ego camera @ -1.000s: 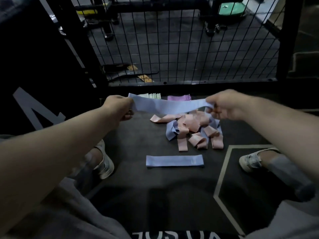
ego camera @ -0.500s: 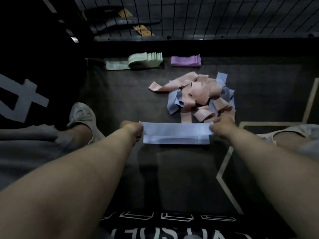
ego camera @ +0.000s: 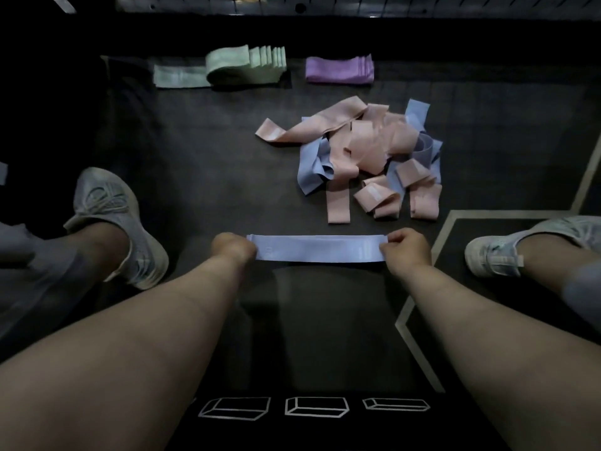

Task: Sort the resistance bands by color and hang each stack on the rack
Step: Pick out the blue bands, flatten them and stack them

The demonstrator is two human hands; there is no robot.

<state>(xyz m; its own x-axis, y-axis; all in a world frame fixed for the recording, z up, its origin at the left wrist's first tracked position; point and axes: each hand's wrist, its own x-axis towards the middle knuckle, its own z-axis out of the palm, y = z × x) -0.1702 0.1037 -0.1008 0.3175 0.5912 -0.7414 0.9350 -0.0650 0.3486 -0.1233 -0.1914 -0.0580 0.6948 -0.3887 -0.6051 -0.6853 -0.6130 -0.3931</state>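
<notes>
A flat blue band point(ego camera: 317, 248) lies stretched left to right on the dark floor mat in front of me. My left hand point(ego camera: 232, 247) pinches its left end and my right hand point(ego camera: 406, 252) pinches its right end. The other blue band it covers is hidden. Beyond it sits a tangled pile of pink and blue bands point(ego camera: 367, 157). At the back lie a stack of green bands point(ego camera: 234, 68) and a stack of purple bands point(ego camera: 340, 70).
My two shoes rest on the floor, the left shoe point(ego camera: 113, 219) and the right shoe point(ego camera: 520, 245), either side of the bands. A wire mesh fence base point(ego camera: 299, 8) runs along the far edge. White lines point(ego camera: 422, 297) mark the mat at right.
I lowered the blue band from mid-air down onto the blue band on the floor, and my view tilted downward. Both hands kept hold of its ends.
</notes>
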